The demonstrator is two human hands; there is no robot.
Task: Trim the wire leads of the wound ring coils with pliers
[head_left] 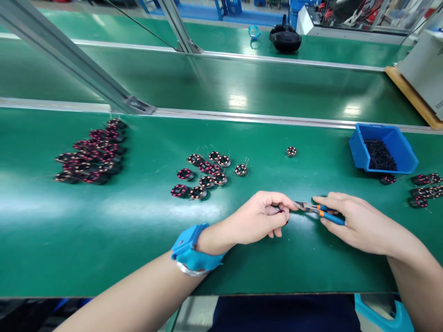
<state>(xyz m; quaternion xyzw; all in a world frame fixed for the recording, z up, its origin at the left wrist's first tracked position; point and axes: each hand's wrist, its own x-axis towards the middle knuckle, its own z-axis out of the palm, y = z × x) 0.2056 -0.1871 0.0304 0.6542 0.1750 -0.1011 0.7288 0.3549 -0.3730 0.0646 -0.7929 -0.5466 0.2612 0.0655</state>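
Note:
My left hand (pixel 265 216), with a blue band on its wrist, is closed around a small wound motor stator (pixel 287 222). Only a dark, reddish edge of it shows between the fingers. My right hand (pixel 353 221) grips pliers (pixel 313 208) with blue and orange handles. Their jaws point left and reach the left fingertips; whether they touch a wire there I cannot make out. Beyond my left hand lies a loose group of similar stators (pixel 206 181) with copper windings and thin wire ends. One stator (pixel 241 169) sits just right of that group, and another stator (pixel 291 151) lies farther back.
A larger heap of stators (pixel 92 154) lies at the left of the green table (pixel 138 249). At the right stands a blue bin (pixel 360 154) of small black pieces, with more stators (pixel 427 191) beside it. A metal rail (pixel 242 118) runs along the back, joined by a slanted post (pixel 79 64).

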